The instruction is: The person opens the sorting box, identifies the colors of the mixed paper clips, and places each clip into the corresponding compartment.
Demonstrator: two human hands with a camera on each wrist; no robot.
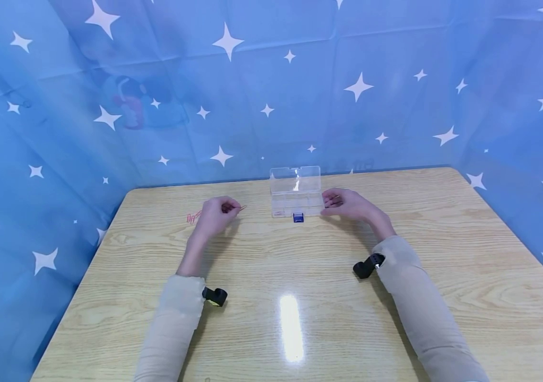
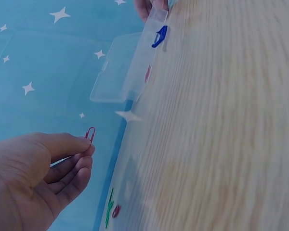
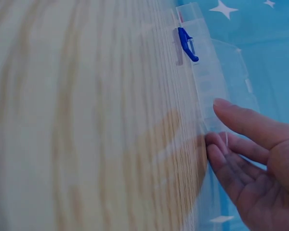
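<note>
My left hand (image 1: 215, 215) pinches a red paper clip (image 2: 90, 134) between thumb and fingertips, raised left of a clear plastic box (image 1: 295, 200). The box's lid (image 1: 295, 179) stands open at the back, and a blue latch (image 1: 298, 217) is on its front. Something red (image 2: 147, 73) shows in the box's left end. At the right end, my right hand (image 1: 350, 204) holds the box with its thumb and curled fingers.
Loose paper clips lie on the table left of the box, a red one (image 2: 116, 211) and a green one (image 2: 109, 207) among them. A blue star-patterned curtain (image 1: 252, 106) hangs behind the wooden table (image 1: 252, 270).
</note>
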